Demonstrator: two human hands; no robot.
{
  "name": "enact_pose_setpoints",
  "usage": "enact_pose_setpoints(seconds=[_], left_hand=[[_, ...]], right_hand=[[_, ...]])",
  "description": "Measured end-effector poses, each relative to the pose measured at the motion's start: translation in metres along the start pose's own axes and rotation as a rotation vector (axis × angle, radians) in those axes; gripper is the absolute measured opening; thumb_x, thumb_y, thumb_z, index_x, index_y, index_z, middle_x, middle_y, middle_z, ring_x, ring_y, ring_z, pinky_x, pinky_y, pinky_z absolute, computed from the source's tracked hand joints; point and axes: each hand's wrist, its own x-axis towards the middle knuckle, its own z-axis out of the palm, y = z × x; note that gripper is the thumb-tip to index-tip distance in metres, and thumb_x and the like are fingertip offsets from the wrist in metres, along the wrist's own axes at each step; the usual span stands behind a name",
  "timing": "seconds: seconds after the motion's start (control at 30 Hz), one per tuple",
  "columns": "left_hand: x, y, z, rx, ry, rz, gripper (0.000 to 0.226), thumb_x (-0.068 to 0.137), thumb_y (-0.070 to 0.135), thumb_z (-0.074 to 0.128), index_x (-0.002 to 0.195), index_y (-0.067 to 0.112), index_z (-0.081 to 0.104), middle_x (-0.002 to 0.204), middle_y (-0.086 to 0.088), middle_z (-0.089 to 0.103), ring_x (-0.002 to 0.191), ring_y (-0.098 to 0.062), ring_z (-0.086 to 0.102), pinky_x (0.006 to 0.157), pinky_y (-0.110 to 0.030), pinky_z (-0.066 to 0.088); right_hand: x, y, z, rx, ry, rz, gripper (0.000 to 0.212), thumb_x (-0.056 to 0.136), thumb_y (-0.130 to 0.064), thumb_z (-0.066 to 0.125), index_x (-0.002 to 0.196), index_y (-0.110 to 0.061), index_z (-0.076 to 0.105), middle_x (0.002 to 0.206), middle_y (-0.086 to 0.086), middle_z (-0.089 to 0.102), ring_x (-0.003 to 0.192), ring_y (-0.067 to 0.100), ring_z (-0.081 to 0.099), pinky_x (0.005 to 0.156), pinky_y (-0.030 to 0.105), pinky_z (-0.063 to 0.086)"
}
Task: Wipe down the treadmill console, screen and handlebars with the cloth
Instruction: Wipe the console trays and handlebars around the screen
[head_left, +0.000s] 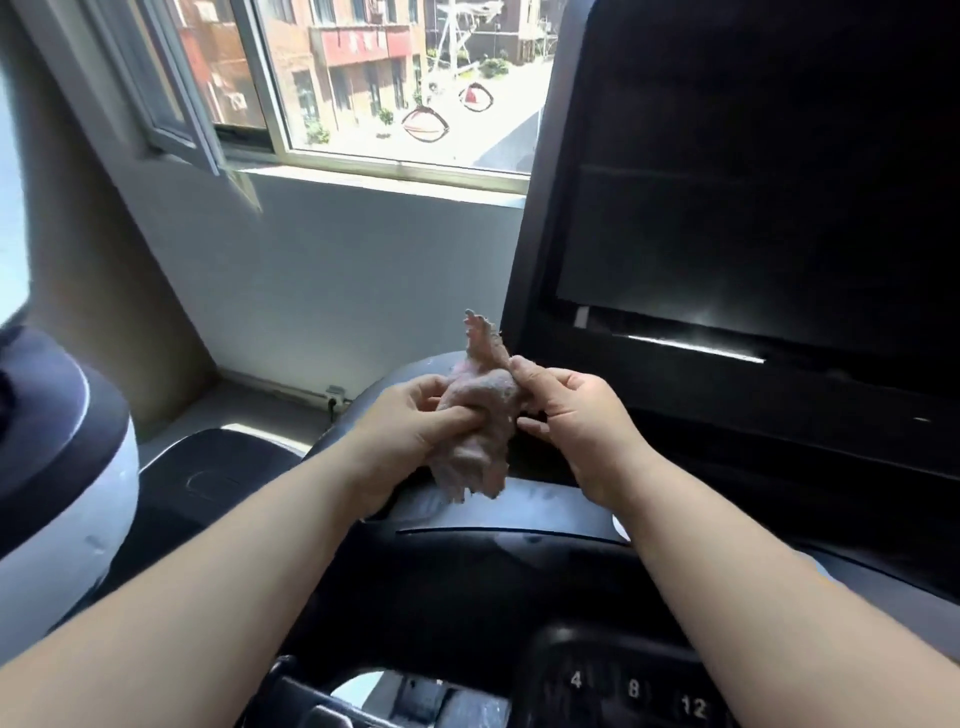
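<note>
A crumpled pinkish-grey cloth (480, 415) is held up between both hands, above the grey front part of the treadmill console (545, 512). My left hand (410, 436) grips the cloth's left side with thumb and fingers curled into it. My right hand (571, 415) pinches the cloth's upper right part between thumb and forefinger. The dark screen (727, 218) stands to the right, just beyond my right hand. Numbered buttons (634, 691) marked 4, 8 and 12 show at the bottom right. A dark handlebar (218, 467) curves off to the left.
A window (363, 78) with an open sash looks onto brick buildings ahead. Below it is a pale wall (337, 270). Another machine's white and dark housing (57, 467) fills the left edge. A wall socket (335, 397) sits near the floor.
</note>
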Motion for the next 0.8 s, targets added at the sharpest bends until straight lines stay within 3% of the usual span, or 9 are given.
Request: enact_pose_setpoints(seconds=[0.07, 0.13, 0.27, 0.4, 0.47, 0.57, 0.63, 0.7, 0.8], left_hand=[[-0.002, 0.009, -0.003, -0.102, 0.014, 0.026, 0.028, 0.079, 0.011, 0.073, 0.104, 0.009, 0.061, 0.099, -0.016, 0.070, 0.086, -0.024, 0.067, 0.082, -0.036, 0.053], [-0.005, 0.019, -0.007, -0.235, -0.028, 0.031, 0.041, 0.080, 0.018, 0.072, 0.117, 0.007, 0.058, 0.108, -0.018, 0.069, 0.091, -0.025, 0.068, 0.083, -0.034, 0.055], [-0.005, 0.036, -0.015, -0.255, -0.006, 0.010, 0.047, 0.084, 0.033, 0.057, 0.121, 0.003, 0.061, 0.112, -0.020, 0.067, 0.094, -0.026, 0.065, 0.081, -0.031, 0.056], [0.005, 0.046, -0.030, -0.211, -0.051, 0.015, 0.036, 0.086, 0.028, 0.061, 0.111, 0.002, 0.064, 0.107, -0.019, 0.069, 0.095, -0.026, 0.067, 0.086, -0.033, 0.055], [0.012, 0.050, -0.040, -0.231, -0.034, 0.043, 0.016, 0.078, 0.015, 0.067, 0.091, 0.007, 0.062, 0.088, -0.011, 0.068, 0.074, -0.018, 0.068, 0.069, -0.027, 0.057], [0.022, 0.055, -0.054, -0.251, 0.059, 0.072, 0.011, 0.081, 0.004, 0.062, 0.090, 0.011, 0.059, 0.081, -0.008, 0.064, 0.063, -0.014, 0.065, 0.057, -0.025, 0.055], [0.031, 0.058, -0.062, -0.317, 0.077, 0.092, 0.013, 0.089, -0.001, 0.056, 0.098, 0.008, 0.060, 0.084, -0.010, 0.066, 0.067, -0.015, 0.067, 0.060, -0.024, 0.057], [0.038, 0.062, -0.067, -0.345, 0.017, 0.112, 0.017, 0.091, 0.000, 0.053, 0.105, 0.009, 0.058, 0.088, -0.011, 0.066, 0.077, -0.019, 0.067, 0.071, -0.028, 0.058], [0.050, 0.069, -0.075, -0.248, -0.010, 0.203, 0.017, 0.093, -0.001, 0.051, 0.099, 0.013, 0.061, 0.088, -0.008, 0.067, 0.082, -0.020, 0.065, 0.078, -0.030, 0.055]], right_hand=[[0.003, -0.009, -0.004, 0.173, -0.133, 0.053, 0.026, 0.082, -0.033, 0.068, 0.088, -0.009, 0.060, 0.088, 0.006, 0.070, 0.080, 0.012, 0.068, 0.073, 0.026, 0.055], [0.004, -0.017, -0.004, 0.277, -0.246, 0.140, 0.033, 0.072, -0.029, 0.074, 0.094, -0.014, 0.054, 0.093, 0.007, 0.071, 0.079, 0.016, 0.069, 0.069, 0.025, 0.054], [0.007, -0.025, 0.005, 0.183, -0.288, 0.201, 0.045, 0.077, -0.006, 0.073, 0.117, -0.012, 0.054, 0.080, 0.006, 0.069, 0.062, 0.014, 0.058, 0.059, 0.024, 0.048], [0.012, -0.034, 0.014, 0.162, -0.331, 0.157, 0.028, 0.074, -0.009, 0.071, 0.100, -0.001, 0.067, 0.077, 0.007, 0.067, 0.065, 0.015, 0.060, 0.063, 0.025, 0.049], [0.018, -0.035, 0.017, 0.149, -0.273, 0.117, 0.009, 0.077, -0.001, 0.068, 0.081, -0.009, 0.064, 0.075, 0.008, 0.064, 0.071, 0.021, 0.061, 0.067, 0.031, 0.050], [0.023, -0.035, 0.024, 0.289, -0.198, 0.123, 0.016, 0.068, 0.001, 0.061, 0.067, -0.013, 0.053, 0.077, 0.016, 0.050, 0.072, 0.032, 0.052, 0.071, 0.043, 0.046], [0.024, -0.037, 0.028, 0.388, -0.216, 0.156, 0.014, 0.073, 0.005, 0.058, 0.081, -0.006, 0.062, 0.084, 0.019, 0.058, 0.078, 0.035, 0.060, 0.072, 0.042, 0.054], [0.023, -0.044, 0.033, 0.352, -0.317, 0.203, 0.033, 0.081, -0.006, 0.062, 0.113, 0.001, 0.065, 0.106, 0.015, 0.066, 0.097, 0.029, 0.064, 0.085, 0.036, 0.055], [0.028, -0.049, 0.041, 0.222, -0.293, 0.180, 0.031, 0.084, -0.007, 0.061, 0.113, 0.000, 0.067, 0.110, 0.013, 0.068, 0.096, 0.024, 0.066, 0.088, 0.031, 0.054]])
